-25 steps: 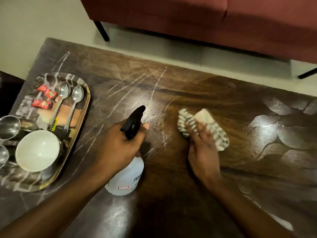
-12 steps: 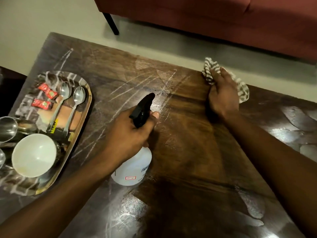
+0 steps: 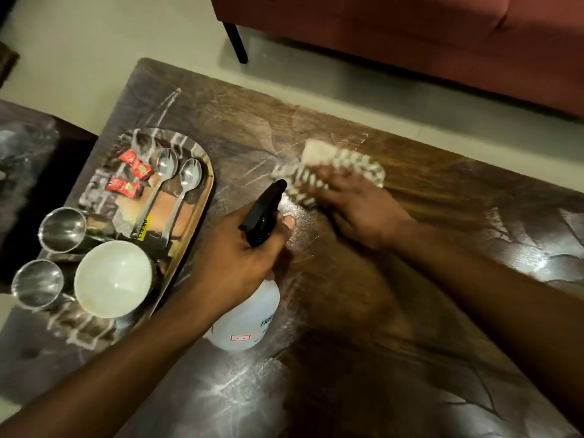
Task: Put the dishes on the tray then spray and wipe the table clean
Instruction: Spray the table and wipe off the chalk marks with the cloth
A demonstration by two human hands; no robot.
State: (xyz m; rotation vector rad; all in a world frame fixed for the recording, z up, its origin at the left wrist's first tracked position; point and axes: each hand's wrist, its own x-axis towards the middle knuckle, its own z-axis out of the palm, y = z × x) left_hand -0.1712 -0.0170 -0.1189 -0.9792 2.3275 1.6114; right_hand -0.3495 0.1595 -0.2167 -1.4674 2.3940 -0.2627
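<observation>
Spray bottle [image 3: 249, 314]; red-bordered label [image 3: 240, 337], illegible

A home living room: a red sofa [image 3: 410, 36] on dark legs fills the upper right, behind a low wooden bench [image 3: 410, 295] on pale floor [image 3: 94, 52].

A dark red sofa [image 3: 395, 42] runs across the top right, its front edge parallel to the far side of the wooden top. One black leg [image 3: 235, 42] stands at its left end on a pale floor [image 3: 94, 42], which fills the upper left. At the far left sits a dark, glossy piece of furniture [image 3: 28, 159], too blurred to identify. Two red sachets [image 3: 135, 164] lie close together at the far end of the tray [image 3: 208, 191], one just nearer than the other.
</observation>
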